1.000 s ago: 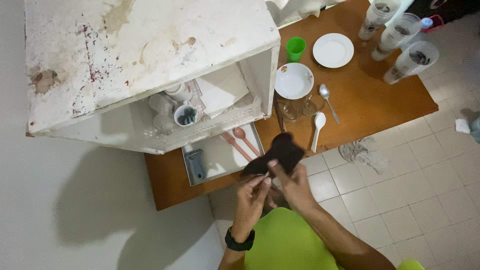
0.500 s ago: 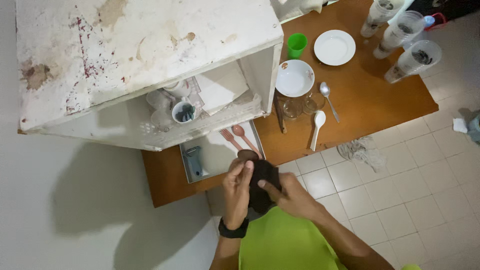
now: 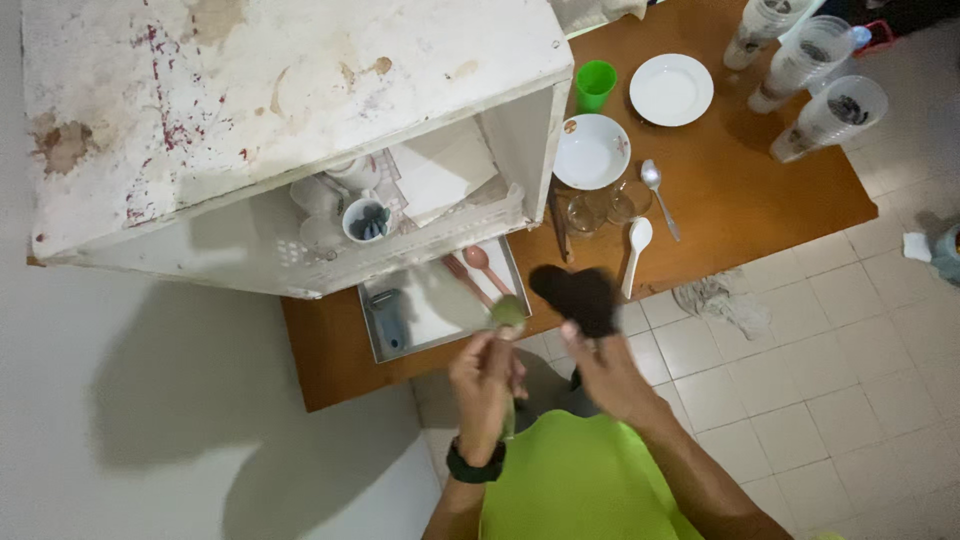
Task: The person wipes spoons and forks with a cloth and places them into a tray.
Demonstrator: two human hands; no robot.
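My left hand point(image 3: 485, 378), with a dark band on the wrist, grips the handle of a green spoon point(image 3: 507, 312) whose bowl points up toward a metal tray point(image 3: 372, 330). My right hand point(image 3: 603, 368) holds a dark cloth point(image 3: 577, 295) just to the right of the spoon, over the front edge of the brown table point(image 3: 740, 190). The spoon and the cloth are apart. Two pink spoons point(image 3: 478, 268) lie in the tray, beside a small dark object point(image 3: 389, 318).
A worn white cabinet point(image 3: 280, 110) stands on the table's left, cups point(image 3: 366, 218) on its shelf. To the right lie a green cup point(image 3: 595, 84), two white plates point(image 3: 671, 90), two glasses point(image 3: 600, 208), two spoons point(image 3: 650, 210) and lidded plastic cups point(image 3: 815, 70). A rag point(image 3: 720, 300) lies on the tiled floor.
My hands were together around the dark cloth. Now they have parted: the left holds the green spoon, the right has lifted the cloth away to the right.
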